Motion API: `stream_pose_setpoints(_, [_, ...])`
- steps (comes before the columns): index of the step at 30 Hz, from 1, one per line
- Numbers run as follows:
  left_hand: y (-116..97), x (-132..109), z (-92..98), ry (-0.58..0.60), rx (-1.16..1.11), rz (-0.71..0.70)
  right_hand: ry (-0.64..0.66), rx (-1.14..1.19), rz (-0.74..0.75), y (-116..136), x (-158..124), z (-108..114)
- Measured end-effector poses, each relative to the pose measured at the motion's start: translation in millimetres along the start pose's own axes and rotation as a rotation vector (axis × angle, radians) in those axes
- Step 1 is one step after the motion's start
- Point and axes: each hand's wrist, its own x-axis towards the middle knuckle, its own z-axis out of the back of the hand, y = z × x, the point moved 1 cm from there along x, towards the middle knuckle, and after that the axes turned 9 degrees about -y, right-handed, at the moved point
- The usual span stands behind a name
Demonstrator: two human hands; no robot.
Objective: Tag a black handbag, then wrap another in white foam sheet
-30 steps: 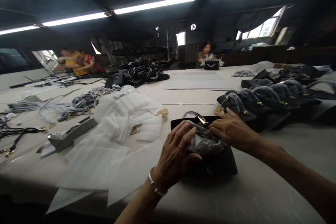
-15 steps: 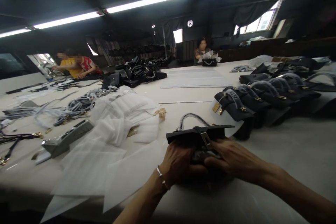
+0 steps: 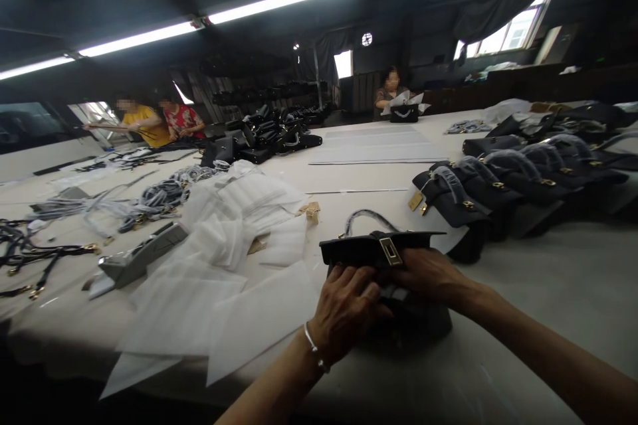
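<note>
Black handbag point(image 3: 431, 322): the flap point(image 3: 353, 250) hides the right hand's point(image 3: 432, 273) fingers; the left hand point(image 3: 345, 311) curls just below; neither grip can be told.

Fingertips of the right grip point(image 3: 431, 273) lie hidden beneath the flap point(image 3: 349, 250).

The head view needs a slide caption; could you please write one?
Left hand and right hand at the raised flap of a black bag.
</note>
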Motion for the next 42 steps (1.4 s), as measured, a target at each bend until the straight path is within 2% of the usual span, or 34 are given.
stream_pose_setpoints(2, [3, 3, -2.5, 0.002, 0.002, 0.051, -0.023, 0.129, 0.013, -3, -3, 7])
stream_pose_setpoints(4, [11, 10, -3.2, 0.020, -0.018, 0.115, -0.031, 0.229, 0.093, -3, -8, 16])
stream_pose_setpoints(6, [20, 21, -2.3, 0.055, -0.050, 0.180, -0.047, 0.201, 0.184, -3, -11, 23])
stream_pose_setpoints(8, [30, 31, -3.0, 0.111, -0.099, 0.258, -0.067, 0.109, 0.188, -2, -12, 22])
stream_pose_setpoints(10, [39, 36, -9.1, 0.217, -0.171, 0.337, -0.042, 0.090, 0.090, -5, -8, 8])
stream_pose_setpoints(14, [54, 28, -34.8, 0.461, -0.278, 0.481, -0.002, 0.349, -0.151, -21, 4, -42])
stream_pose_setpoints(16, [59, 25, -44.5, 0.542, -0.287, 0.530, -0.026, 0.430, -0.223, -32, 12, -64])
stream_pose_setpoints(18, [60, 26, -45.6, 0.596, -0.265, 0.558, -0.016, 0.434, -0.261, -41, 19, -78])
stream_pose_setpoints(19, [59, 28, -42.6, 0.597, -0.245, 0.561, -0.003, 0.433, -0.269, -44, 21, -82])
stream_pose_setpoints(21, [52, 32, -30.9, 0.506, -0.206, 0.509, 0.023, 0.455, -0.265, -47, 24, -85])
stream_pose_setpoints(24, [31, 30, -11.8, 0.332, -0.267, 0.309, 0.019, 0.511, -0.239, -48, 23, -85])
stream_pose_setpoints(26, [18, 22, -6.2, 0.336, -0.320, 0.226, -0.003, 0.524, -0.218, -48, 21, -85])
stream_pose_setpoints(28, [10, 11, -7.3, 0.389, -0.306, 0.224, -0.012, 0.500, -0.179, -44, 21, -81])
stream_pose_setpoints(30, [9, 4, -11.3, 0.415, -0.264, 0.242, 0.003, 0.415, -0.153, -35, 22, -67])
stream_pose_setpoints(32, [11, 1, -14.8, 0.435, -0.250, 0.233, -0.011, 0.316, -0.130, -16, 22, -42])
stream_pose_setpoints(35, [15, 2, -16.6, 0.454, -0.260, 0.221, -0.168, 0.301, -0.025, 21, 11, 2])
stream_pose_setpoints(37, [16, 3, -17.2, 0.438, -0.267, 0.231, -0.297, 0.318, 0.046, 35, -2, 14])
stream_pose_setpoints(38, [16, 3, -17.9, 0.429, -0.273, 0.237, -0.328, 0.304, 0.055, 35, -9, 10])
stream_pose_setpoints(40, [14, 3, -19.7, 0.419, -0.290, 0.239, -0.257, 0.252, 0.025, 21, -21, -15])
stream_pose_setpoints(42, [11, 3, -20.5, 0.417, -0.317, 0.223, -0.056, 0.233, 0.002, -3, -30, -49])
